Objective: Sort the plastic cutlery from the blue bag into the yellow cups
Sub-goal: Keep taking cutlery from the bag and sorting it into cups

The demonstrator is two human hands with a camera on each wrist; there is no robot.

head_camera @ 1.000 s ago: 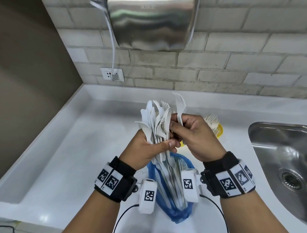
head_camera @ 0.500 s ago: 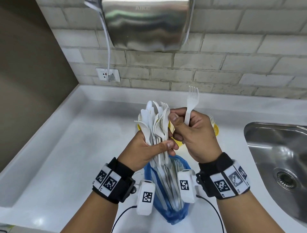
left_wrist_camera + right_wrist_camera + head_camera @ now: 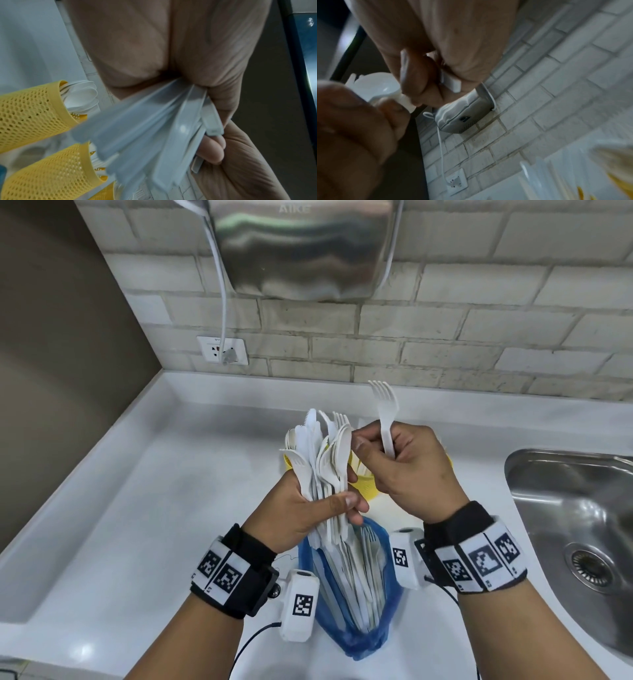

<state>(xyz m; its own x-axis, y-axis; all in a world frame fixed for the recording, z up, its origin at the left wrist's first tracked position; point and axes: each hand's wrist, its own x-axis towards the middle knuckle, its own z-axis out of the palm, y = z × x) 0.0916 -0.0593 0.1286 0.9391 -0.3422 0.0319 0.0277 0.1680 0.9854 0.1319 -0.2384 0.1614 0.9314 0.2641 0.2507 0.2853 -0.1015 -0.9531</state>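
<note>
My left hand (image 3: 318,505) grips a thick bundle of white plastic cutlery (image 3: 323,460) upright above the blue bag (image 3: 352,635); the handles (image 3: 154,135) fan out of the fist in the left wrist view. My right hand (image 3: 404,463) holds one white fork (image 3: 385,412) upright, tines up, while its thumb and forefinger also pinch a spoon in the bundle (image 3: 342,443). The fork's handle end (image 3: 452,82) pokes out of the curled fingers. Yellow mesh cups (image 3: 364,484) stand behind the hands, mostly hidden; two (image 3: 30,112) show cutlery inside.
The white counter (image 3: 171,508) runs left with a raised edge. A steel sink (image 3: 575,529) lies at the right. A steel hand dryer (image 3: 305,248) hangs on the brick wall, its cord plugged into a socket (image 3: 222,350). More cutlery lies in the bag.
My right hand has pulled the single fork clear of the bundle and moved it right and up. The left hand's bundle has stayed in place.
</note>
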